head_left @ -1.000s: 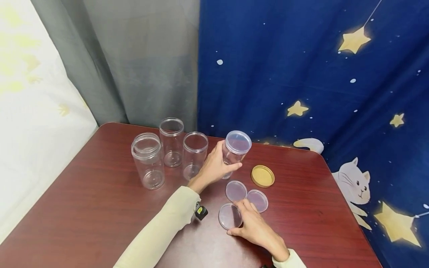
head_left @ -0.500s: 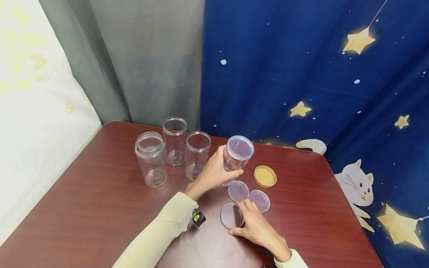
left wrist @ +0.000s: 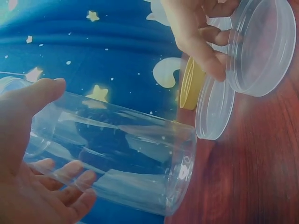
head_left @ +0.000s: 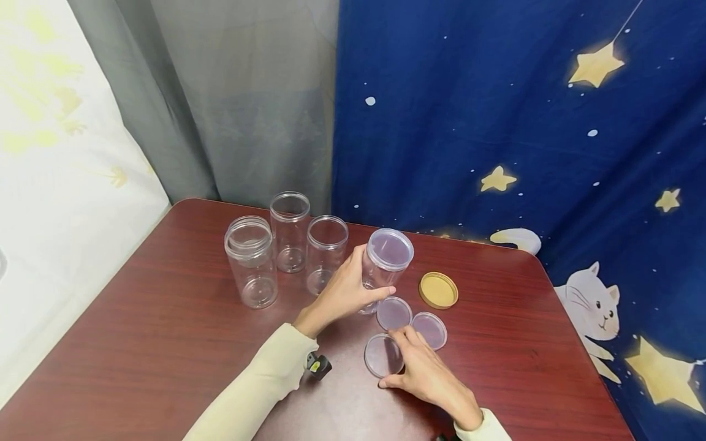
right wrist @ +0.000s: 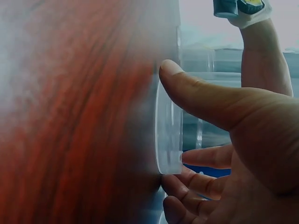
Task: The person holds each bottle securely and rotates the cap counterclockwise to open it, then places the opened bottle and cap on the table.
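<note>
My left hand point(head_left: 339, 288) grips a clear plastic jar point(head_left: 380, 278) by its side, its thumb and fingers on opposite sides. A translucent lid point(head_left: 390, 248) covers the jar's mouth, and its base point(left wrist: 182, 172) shows in the left wrist view. On the table, my right hand point(head_left: 427, 370) spans a clear lid point(head_left: 379, 357), thumb at the near edge and fingertips at the far edge. The right wrist view shows this lid point(right wrist: 169, 135) edge-on between thumb point(right wrist: 173, 70) and fingers. Beyond it lie two more clear lids, one at left point(head_left: 393, 312) and one at right point(head_left: 431, 332).
Several clear jars without lids, including a front one point(head_left: 250, 269), a back one point(head_left: 290, 233) and a right one point(head_left: 326, 257), stand left of my left hand. A gold lid point(head_left: 439, 290) lies farther back on the brown table point(head_left: 143, 331). Curtains point(head_left: 408, 135) hang behind the table.
My left hand has brought the lidded jar nearer to me and slightly left. My right hand stays at the same clear lid. The head view has shifted a little.
</note>
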The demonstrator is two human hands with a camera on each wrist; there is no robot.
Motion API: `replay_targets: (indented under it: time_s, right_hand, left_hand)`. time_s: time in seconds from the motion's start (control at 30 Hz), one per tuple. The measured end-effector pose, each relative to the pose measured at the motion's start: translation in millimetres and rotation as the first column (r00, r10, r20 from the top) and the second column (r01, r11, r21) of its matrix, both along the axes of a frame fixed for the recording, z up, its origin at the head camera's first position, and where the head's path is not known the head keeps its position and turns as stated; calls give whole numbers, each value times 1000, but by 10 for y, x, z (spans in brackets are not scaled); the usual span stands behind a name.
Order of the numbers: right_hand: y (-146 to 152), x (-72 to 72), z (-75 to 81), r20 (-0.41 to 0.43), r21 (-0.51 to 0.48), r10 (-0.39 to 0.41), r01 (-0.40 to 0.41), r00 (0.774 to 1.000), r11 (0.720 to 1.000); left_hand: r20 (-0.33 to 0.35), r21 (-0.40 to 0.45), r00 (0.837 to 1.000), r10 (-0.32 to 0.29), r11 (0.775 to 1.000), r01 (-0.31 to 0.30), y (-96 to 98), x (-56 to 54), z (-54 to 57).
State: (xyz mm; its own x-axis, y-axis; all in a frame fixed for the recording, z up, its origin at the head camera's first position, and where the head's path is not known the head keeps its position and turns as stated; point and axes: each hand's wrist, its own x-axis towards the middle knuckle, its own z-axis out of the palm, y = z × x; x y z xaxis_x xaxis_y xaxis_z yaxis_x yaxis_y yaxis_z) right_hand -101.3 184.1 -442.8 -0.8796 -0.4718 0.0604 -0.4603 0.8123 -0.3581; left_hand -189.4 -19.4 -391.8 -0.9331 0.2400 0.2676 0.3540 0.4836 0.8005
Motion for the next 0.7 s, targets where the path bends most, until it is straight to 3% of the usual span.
replay_targets:
  time_s: [0.2, 0.4, 0.5, 0.7]
  right_hand:
    - [35, -64, 142, 8, -37, -39, 39, 999, 999]
    - [92, -193, 381, -107, -120, -71, 58, 992, 991]
    - [109, -255, 528, -134, -185, -97, 71, 986, 980]
    - [101, -341, 798, -107, -327, -138, 96, 985, 940]
  left_hand:
    - [-13, 13, 1000, -23, 1000, 23, -41, 42, -9]
    - [-6, 14, 999, -48, 999, 48, -68, 80, -16]
    - [-10, 14, 999, -53, 998, 53, -75, 92, -18]
    - [-33, -12, 997, -64, 998, 64, -75, 115, -22]
